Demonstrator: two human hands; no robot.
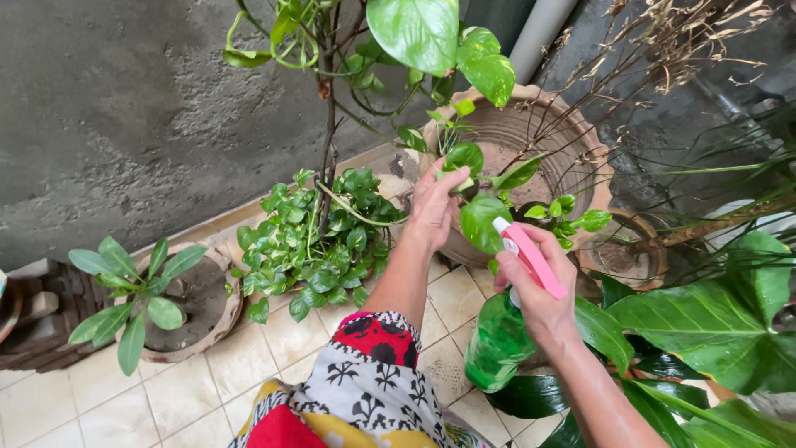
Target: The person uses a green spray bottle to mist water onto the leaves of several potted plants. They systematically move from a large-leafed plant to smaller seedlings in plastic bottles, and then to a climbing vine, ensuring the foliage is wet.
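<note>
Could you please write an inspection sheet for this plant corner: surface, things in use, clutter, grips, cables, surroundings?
Surface: pale tiled floor, dusty, with stained joints.
Things in use: green spray bottle with a pink trigger head; a heart-shaped leaf of the climbing plant, in front of the nozzle.
Clutter: small clay pot with a leafy plant; bushy green plant; large clay pot; small round pot; dry twigs.
Grips: left hand touches the stem and leaves; right hand is closed around the spray bottle.
Cables: nothing seen.
Surroundings: rough grey wall, grey pipe, broad leaves at right.
</note>
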